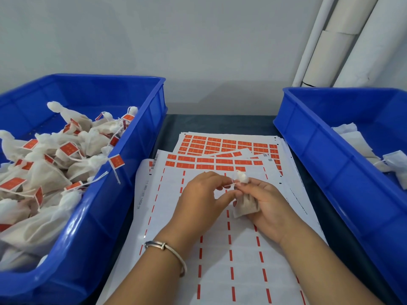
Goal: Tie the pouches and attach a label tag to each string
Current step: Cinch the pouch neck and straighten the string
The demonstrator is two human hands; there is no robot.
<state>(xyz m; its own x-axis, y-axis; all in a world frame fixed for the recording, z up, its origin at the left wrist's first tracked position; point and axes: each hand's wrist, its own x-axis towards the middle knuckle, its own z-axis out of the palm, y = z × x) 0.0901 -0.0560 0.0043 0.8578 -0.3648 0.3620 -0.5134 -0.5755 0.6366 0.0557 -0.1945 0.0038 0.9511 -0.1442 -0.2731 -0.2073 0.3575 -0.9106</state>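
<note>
Bins of blue plastic flank the work area. The larger-looking blue plastic bin on the left is heaped with tied white fabric pouches, their strings carrying small orange label tags; one tag hangs over the rim. The blue plastic bin on the right holds only a few loose white pouches without visible tags, gathered toward its right side.

Between the bins, on a dark tabletop, lie overlapping white sticker sheets; the nearer ones show mostly red dashed lines, while the farther ones carry rows of orange rectangular labels.

Above the sheets, the right hand grips a small white fabric pouch with its gathered neck pointing up. The left hand, a metal bangle on its wrist, pinches the thin white string at the pouch's neck. The two hands are close together, nearly touching.
</note>
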